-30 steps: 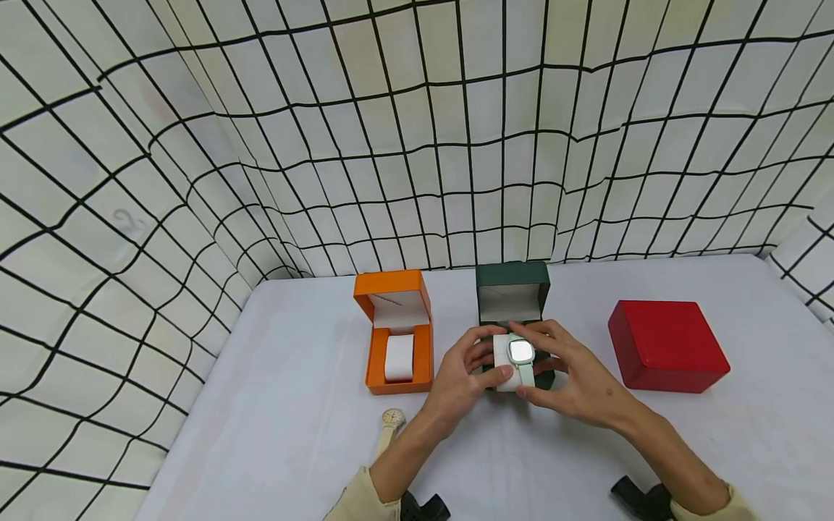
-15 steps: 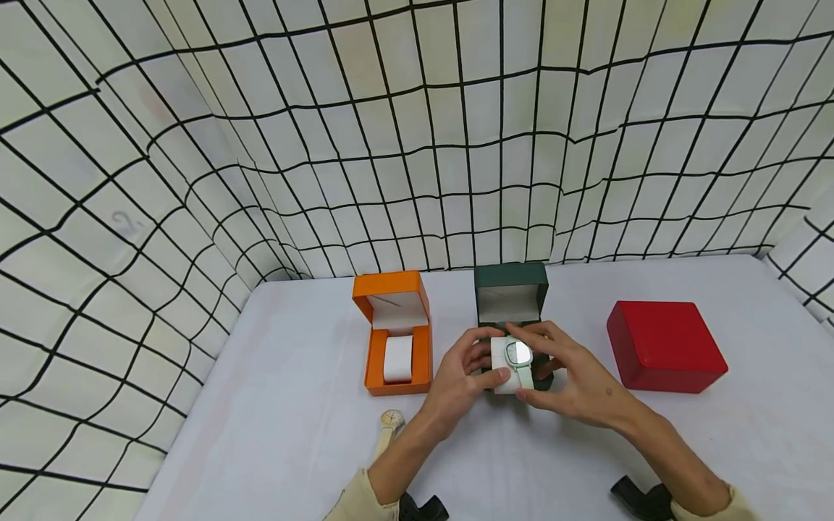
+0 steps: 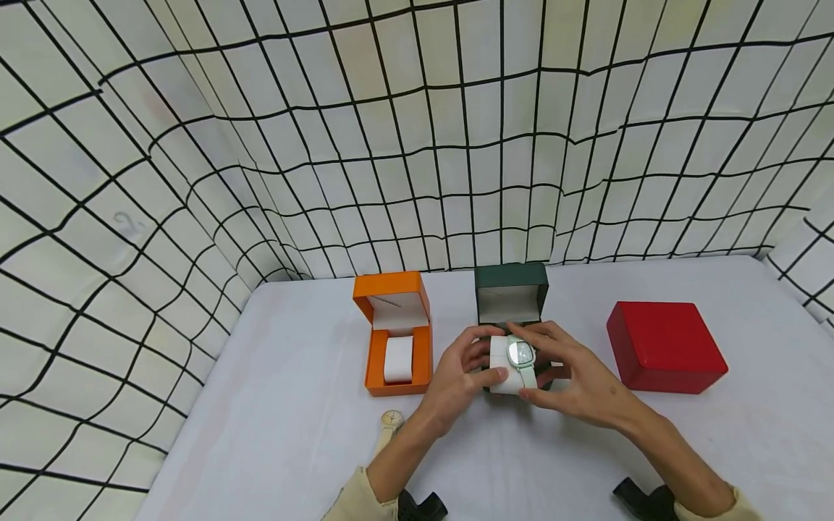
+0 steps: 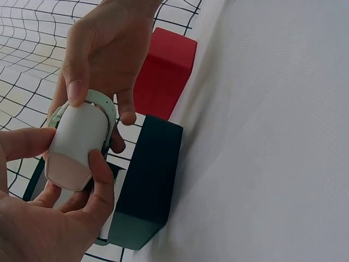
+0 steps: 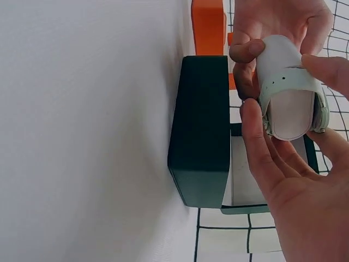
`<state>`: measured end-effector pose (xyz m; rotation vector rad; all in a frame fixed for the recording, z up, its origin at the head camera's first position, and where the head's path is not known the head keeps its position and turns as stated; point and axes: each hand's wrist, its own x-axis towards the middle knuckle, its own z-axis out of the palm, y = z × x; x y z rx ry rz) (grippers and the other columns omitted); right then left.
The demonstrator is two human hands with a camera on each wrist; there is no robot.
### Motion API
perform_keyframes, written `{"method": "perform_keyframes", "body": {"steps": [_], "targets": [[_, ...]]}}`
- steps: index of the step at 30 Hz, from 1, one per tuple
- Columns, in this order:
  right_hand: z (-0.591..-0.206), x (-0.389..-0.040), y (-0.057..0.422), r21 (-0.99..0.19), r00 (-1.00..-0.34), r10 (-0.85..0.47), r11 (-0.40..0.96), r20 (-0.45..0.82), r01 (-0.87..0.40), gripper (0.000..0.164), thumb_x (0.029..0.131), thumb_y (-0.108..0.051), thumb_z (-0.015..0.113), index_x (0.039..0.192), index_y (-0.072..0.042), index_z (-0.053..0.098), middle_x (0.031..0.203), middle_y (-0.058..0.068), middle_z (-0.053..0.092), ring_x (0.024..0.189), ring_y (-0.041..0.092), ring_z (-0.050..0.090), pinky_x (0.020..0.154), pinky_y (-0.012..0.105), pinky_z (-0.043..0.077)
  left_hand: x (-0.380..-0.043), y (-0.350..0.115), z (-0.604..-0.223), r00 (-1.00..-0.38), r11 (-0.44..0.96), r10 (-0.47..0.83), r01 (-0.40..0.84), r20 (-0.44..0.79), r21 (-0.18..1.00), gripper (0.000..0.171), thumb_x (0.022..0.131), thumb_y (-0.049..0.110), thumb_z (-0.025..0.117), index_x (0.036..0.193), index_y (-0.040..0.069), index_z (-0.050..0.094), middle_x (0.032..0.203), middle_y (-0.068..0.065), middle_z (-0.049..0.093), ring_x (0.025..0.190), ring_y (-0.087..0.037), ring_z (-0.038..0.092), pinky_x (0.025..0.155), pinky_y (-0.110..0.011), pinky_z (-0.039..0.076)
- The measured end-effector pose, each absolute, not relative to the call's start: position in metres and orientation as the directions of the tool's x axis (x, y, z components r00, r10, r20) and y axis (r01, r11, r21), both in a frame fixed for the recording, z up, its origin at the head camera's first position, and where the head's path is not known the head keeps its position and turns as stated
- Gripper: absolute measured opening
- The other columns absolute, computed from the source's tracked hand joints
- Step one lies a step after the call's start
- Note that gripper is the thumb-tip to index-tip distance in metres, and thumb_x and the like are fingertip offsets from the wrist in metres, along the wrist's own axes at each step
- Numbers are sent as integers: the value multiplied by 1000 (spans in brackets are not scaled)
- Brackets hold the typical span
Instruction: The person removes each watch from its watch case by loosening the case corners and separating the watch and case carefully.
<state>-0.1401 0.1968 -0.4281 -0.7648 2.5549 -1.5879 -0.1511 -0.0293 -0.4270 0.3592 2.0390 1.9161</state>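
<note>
A pale mint-green watch (image 3: 520, 354) is strapped round a white watch cushion (image 3: 500, 365), held above the open dark green watch box (image 3: 511, 276). My left hand (image 3: 458, 383) grips the cushion's left end between thumb and fingers. From the other side my right hand (image 3: 576, 373) pinches the watch, thumb at the lower strap and fingers at the top. In the right wrist view the mint strap (image 5: 292, 80) circles the cushion close to its end. The left wrist view shows the bare side of the cushion (image 4: 80, 139) between the left fingertips.
Left of the green box stands an open orange watch box (image 3: 381, 383) with a white cushion (image 3: 398, 359) inside. A closed red box (image 3: 671, 336) sits to the right. A cream-strapped watch (image 3: 392, 419) lies beside my left forearm. Black grid netting (image 3: 417, 155) hangs behind the table.
The white cushion has shifted slightly left, and the watch now sits a little farther right on it. Glare on the watch face has lessened. Both hands keep their hold.
</note>
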Motion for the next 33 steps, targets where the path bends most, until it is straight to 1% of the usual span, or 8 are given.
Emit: {"method": "perform_keyframes", "body": {"steps": [3, 6, 11, 14, 18, 25, 29, 33], "targets": [[-429, -140, 198, -861, -881, -425, 347, 209, -372, 81, 87, -19, 85, 158, -23, 46, 143, 7, 50, 98, 20, 65, 84, 26, 63, -151, -30, -427, -915, 69, 399, -33, -58, 997, 52, 94, 17, 70, 144, 16, 54, 141, -13, 67, 118, -22, 65, 97, -28, 55], [-429, -140, 198, -865, -886, -418, 348, 201, -361, 73, 93, -19, 80, 157, -26, 47, 142, 6, 51, 99, 19, 65, 87, 26, 62, -151, -29, -427, -914, 67, 402, -28, -53, 997, 53, 94, 18, 69, 144, 17, 54, 141, -12, 66, 119, -22, 65, 98, -28, 55], [-429, -139, 199, -858, -892, -397, 358, 216, -367, 59, 100, -16, 69, 156, -24, 50, 142, 6, 53, 99, 17, 65, 89, 27, 59, -151, -29, -427, -912, 59, 408, -31, -52, 998, 53, 93, 17, 69, 144, 16, 54, 141, -13, 66, 119, -23, 65, 99, -30, 55], [-430, -139, 199, -851, -898, -375, 370, 231, -373, 57, 100, -16, 69, 155, -23, 51, 141, 7, 56, 97, 16, 65, 89, 27, 60, -151, -29, -427, -911, 56, 410, -33, -53, 998, 53, 93, 16, 69, 143, 16, 54, 141, -14, 66, 118, -22, 65, 98, -29, 55], [-430, -138, 198, -846, -912, -333, 389, 240, -365, 55, 100, -18, 70, 152, -25, 54, 136, 4, 59, 96, 16, 64, 90, 26, 59, -151, -28, -427, -910, 51, 410, -37, -55, 998, 52, 92, 15, 69, 142, 16, 53, 139, -15, 66, 117, -21, 66, 96, -28, 55], [-428, -137, 198, -858, -934, -272, 396, 232, -328, 54, 99, -19, 71, 150, -25, 56, 130, 0, 58, 96, 16, 65, 91, 24, 58, -151, -27, -427, -915, 51, 401, -30, -48, 998, 53, 94, 17, 69, 144, 16, 52, 140, -14, 65, 117, -21, 65, 99, -30, 55], [-428, -138, 200, -871, -940, -250, 377, 232, -315, 54, 99, -17, 71, 150, -24, 56, 130, 0, 58, 97, 17, 66, 85, 25, 59, -151, -27, -426, -921, 47, 386, -30, -46, 998, 53, 94, 16, 70, 144, 16, 52, 140, -13, 65, 116, -20, 64, 97, -29, 55], [-429, -139, 203, -885, -946, -235, 358, 225, -299, 51, 100, -16, 70, 149, -23, 56, 135, 2, 58, 102, 25, 68, 82, 25, 59, -151, -26, -426, -928, 44, 370, -37, -51, 998, 52, 94, 14, 70, 143, 16, 53, 139, -14, 65, 115, -20, 63, 95, -28, 54]]}}
